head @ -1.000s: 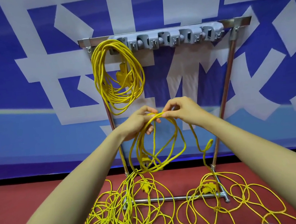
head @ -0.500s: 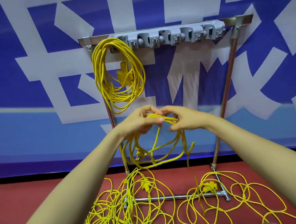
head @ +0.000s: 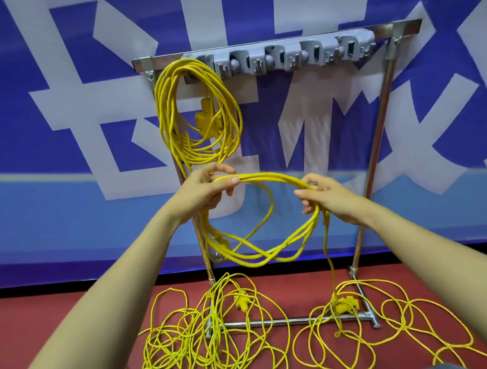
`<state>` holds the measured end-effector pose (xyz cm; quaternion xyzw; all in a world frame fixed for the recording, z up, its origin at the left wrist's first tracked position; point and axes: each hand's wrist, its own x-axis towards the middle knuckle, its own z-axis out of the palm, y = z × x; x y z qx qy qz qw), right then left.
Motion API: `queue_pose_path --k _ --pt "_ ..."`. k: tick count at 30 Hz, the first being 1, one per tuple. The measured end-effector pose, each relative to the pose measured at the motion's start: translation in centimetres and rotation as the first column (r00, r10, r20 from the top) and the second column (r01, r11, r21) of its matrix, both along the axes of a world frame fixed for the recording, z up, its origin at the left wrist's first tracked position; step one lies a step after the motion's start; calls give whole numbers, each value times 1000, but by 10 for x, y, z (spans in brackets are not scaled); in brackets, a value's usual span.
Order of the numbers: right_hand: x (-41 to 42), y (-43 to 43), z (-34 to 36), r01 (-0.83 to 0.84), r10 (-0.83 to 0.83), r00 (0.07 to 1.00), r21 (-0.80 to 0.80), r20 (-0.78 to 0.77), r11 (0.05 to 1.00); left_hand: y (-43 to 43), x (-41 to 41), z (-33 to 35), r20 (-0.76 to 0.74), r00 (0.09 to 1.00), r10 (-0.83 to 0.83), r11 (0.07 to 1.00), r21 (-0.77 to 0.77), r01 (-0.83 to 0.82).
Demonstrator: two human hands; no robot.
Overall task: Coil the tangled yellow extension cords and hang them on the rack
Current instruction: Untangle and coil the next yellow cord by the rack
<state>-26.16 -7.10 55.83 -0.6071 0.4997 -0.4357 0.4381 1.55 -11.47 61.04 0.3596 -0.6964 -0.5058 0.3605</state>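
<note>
From the head view, one cord is already done: a finished coil (head: 196, 119) hangs from the leftmost hook of the rack (head: 279, 44), its plug tucked among the loops, while the other grey hooks (head: 290, 58) along the top bar hold nothing. A second cord is in hand and half gathered. The left grip (head: 205, 189) has fingers and thumb curled round the bunched top of the half-made coil (head: 264, 254), and the right grip (head: 327, 198) pinches the same bundle a little further along, so the loops sag between and below the two hands in front of the rack's lower half. From the right grip a single trailing strand (head: 330, 261) drops straight to the floor (head: 39, 335), reaching a plug (head: 346, 306) that lies beside the rack's base bar, with wide loose loops (head: 379, 333) spread out to the right of it — by the look of it, this is the part of the held cord not yet wound in. To the left of that, across the rack's foot, sits a dense tangle (head: 208, 353) that neither hand touches; how many cords it holds cannot be told. My reading is that the job is somewhere short of half: one coil hung, one underway, and the tangle yet to be sorted, coiled and hooked up — with a blue and white banner (head: 53, 209) behind it all.
</note>
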Motion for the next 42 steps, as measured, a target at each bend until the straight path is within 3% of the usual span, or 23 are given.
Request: queue_pose_path --k 4,6,8,13,20,24,27,30,33,38,42 --pt "-24 -7 0 2 -14 972 -50 -234 999 0 1 -17 286 958 6 998 -63 12" --pt "-25 -8 -4 25 -45 948 -69 -314 997 3 -3 -23 278 961 9 998 -66 10" --pt "-21 -9 -9 47 -72 935 -80 -348 996 2 -9 -24 168 986 20 1000 -19 -17" --pt "-12 -5 -21 53 -49 979 16 -200 998 3 -26 -13 -58 998 -30 996 79 35" --pt "6 -4 -14 33 -37 996 -59 -80 998 7 -45 -2 -340 932 -122 973 142 180" --pt "7 -12 -6 158 -160 986 -57 -34 986 7 -46 0 -333 927 -171 961 151 231" --pt "-10 -11 0 68 -67 996 9 -55 998 2 -35 -4 -296 947 -124 970 167 179" --pt "-31 0 12 -63 64 998 41 -20 997 -2 -14 -11 -113 985 -131 981 129 146" --pt "-40 4 21 -35 32 987 -16 -157 999 -3 -6 -17 62 985 -161 985 70 157" --pt "-35 -2 16 -25 17 984 -42 -180 999 -2 -19 -24 -153 988 -39 991 118 57" --pt "-27 -6 7 -9 7 998 -27 -61 1000 -4 -21 -20 -211 975 -69 987 128 97"
